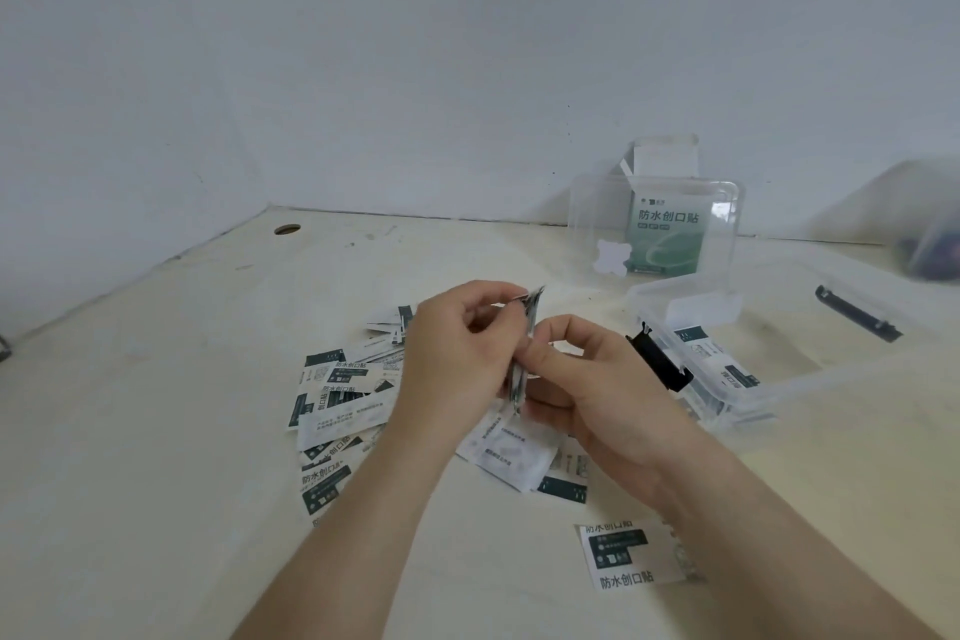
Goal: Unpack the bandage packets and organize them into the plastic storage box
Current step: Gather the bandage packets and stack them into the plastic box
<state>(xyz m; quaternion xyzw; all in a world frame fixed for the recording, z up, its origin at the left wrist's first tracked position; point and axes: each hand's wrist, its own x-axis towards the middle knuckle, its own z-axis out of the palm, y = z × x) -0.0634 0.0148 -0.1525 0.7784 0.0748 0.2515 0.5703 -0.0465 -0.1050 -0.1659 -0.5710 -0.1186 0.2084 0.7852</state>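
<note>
The plastic storage box point(789, 390) sits open on the pale table point(156, 431), at 3 o'clock from the hands. Its clear lid point(597, 224) stands upright, and a few packets point(727, 369) lie inside. Behind the lid, at 1 o'clock, stands an opened green-and-white carton point(667, 234). A loose heap of bandage packets point(337, 395) spreads at 9 o'clock and runs under the hands. The left hand point(457, 359) and right hand point(597, 395) meet at the centre, both pinching a small stack of packets point(531, 312) held edge-on, thumbs and fingers curled round it. A lone packet point(631, 554) lies at 5 o'clock.
</note>
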